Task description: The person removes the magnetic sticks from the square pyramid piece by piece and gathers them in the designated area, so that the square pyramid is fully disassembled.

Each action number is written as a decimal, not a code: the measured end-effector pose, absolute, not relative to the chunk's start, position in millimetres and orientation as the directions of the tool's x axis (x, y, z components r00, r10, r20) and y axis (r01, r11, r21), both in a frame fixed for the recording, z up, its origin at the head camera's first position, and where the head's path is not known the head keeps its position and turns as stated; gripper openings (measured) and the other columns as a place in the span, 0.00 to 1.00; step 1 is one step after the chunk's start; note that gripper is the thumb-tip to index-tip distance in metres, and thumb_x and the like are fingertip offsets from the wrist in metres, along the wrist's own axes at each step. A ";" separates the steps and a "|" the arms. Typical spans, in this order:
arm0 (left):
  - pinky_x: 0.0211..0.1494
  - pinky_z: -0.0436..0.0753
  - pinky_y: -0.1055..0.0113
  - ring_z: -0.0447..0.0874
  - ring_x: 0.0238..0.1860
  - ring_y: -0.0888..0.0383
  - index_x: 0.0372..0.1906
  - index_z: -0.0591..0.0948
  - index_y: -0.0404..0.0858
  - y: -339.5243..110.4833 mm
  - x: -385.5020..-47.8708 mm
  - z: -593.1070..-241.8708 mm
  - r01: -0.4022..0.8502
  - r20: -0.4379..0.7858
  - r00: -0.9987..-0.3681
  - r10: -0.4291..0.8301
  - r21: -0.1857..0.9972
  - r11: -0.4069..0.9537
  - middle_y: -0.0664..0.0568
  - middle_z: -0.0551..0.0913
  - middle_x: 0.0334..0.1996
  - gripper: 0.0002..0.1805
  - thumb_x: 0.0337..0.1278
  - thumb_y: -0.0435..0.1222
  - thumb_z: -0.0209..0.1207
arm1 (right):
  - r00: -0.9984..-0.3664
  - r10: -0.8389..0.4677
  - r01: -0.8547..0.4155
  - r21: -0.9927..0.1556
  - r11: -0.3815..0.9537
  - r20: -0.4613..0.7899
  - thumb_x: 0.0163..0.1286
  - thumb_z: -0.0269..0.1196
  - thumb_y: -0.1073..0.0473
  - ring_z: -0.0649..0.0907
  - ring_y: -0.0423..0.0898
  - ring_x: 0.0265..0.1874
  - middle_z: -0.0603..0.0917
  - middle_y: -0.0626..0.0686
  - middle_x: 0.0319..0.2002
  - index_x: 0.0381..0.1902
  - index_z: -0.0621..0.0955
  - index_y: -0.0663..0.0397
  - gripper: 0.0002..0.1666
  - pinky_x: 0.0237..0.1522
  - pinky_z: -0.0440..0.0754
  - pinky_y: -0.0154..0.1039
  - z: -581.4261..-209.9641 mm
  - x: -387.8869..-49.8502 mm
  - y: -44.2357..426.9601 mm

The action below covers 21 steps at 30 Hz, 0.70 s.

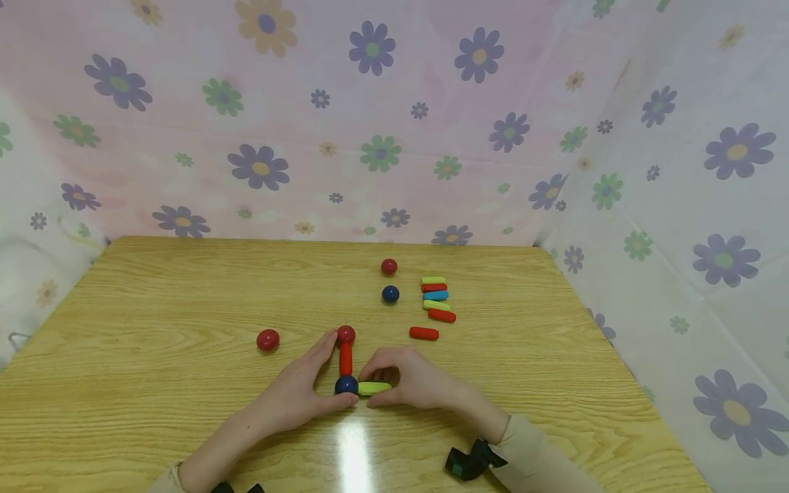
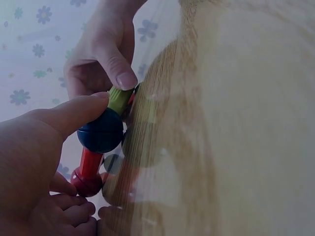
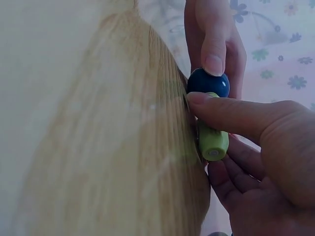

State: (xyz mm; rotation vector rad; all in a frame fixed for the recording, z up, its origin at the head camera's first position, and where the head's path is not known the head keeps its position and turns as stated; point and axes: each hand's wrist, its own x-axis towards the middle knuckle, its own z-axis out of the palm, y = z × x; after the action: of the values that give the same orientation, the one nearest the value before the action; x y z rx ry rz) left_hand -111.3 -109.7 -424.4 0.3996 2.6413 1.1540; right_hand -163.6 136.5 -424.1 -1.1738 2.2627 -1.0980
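Observation:
Near the front middle of the table, a dark blue ball (image 1: 346,385), a red rod (image 1: 346,359) and a red ball (image 1: 346,334) are joined in a line. My left hand (image 1: 290,394) holds this piece, its thumb on the blue ball and its fingers against the red ball. A yellow-green rod (image 1: 374,389) meets the blue ball's right side. My right hand (image 1: 422,383) pinches that rod between thumb and fingers. In the right wrist view, the rod's free end (image 3: 214,154) shows a small pale disc. Whether rod and blue ball are attached, I cannot tell.
A loose red ball (image 1: 268,340) lies to the left. Farther back are another red ball (image 1: 389,267) and a blue ball (image 1: 390,294). Several red, blue and yellow-green rods (image 1: 435,296) lie stacked in a column, with one red rod (image 1: 424,333) nearer. Flowered cloth (image 1: 382,154) hangs behind.

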 end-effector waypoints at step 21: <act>0.75 0.61 0.41 0.53 0.78 0.43 0.81 0.50 0.41 -109.6 -110.4 -423.2 0.154 -0.099 -0.937 0.334 0.742 0.653 0.46 0.51 0.80 0.63 0.48 0.66 0.67 | -0.601 -0.783 -0.566 -0.778 0.274 0.161 0.67 0.69 0.52 0.81 0.38 0.35 0.86 0.43 0.39 0.45 0.86 0.43 0.10 0.40 0.82 0.32 -434.4 -162.1 132.1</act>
State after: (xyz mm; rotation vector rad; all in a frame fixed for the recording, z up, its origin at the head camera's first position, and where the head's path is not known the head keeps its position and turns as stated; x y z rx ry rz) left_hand -110.4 -109.6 -423.2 0.3968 2.6446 1.1555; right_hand -162.1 132.1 -434.4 -1.2453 2.2908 -1.2337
